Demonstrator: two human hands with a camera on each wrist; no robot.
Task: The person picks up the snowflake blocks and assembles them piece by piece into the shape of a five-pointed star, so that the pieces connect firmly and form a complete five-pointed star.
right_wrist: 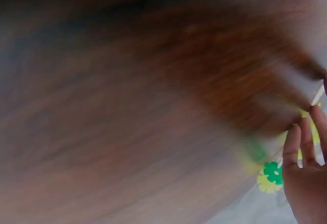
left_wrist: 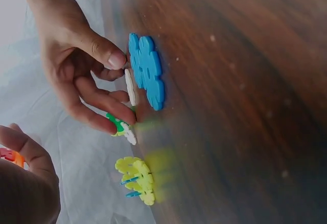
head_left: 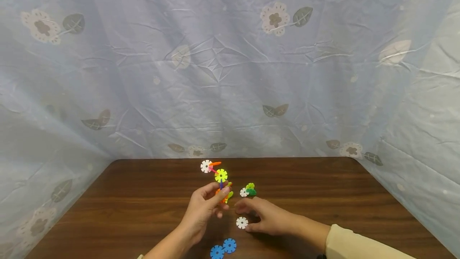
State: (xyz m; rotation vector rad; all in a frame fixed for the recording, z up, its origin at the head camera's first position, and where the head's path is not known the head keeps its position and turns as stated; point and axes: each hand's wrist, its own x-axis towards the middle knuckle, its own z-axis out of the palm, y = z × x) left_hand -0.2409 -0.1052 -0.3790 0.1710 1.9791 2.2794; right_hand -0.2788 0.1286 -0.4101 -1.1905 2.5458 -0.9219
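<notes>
Several joined notched discs, among them a yellow disc and a white one, rise from my left hand, which pinches a dark blue piece between thumb and fingers. My right hand is low over the table, thumb and fingers curved round the edges of a loose white disc. In the left wrist view, that white disc is edge-on beside the right hand; my left hand is at lower left. Fingertips of the right hand are at the right wrist view's edge.
Two joined blue discs lie near the front of the brown table. A small green, yellow and white cluster is behind my right hand. Patterned cloth hangs behind. Yellow discs with blue pieces show in the left wrist view.
</notes>
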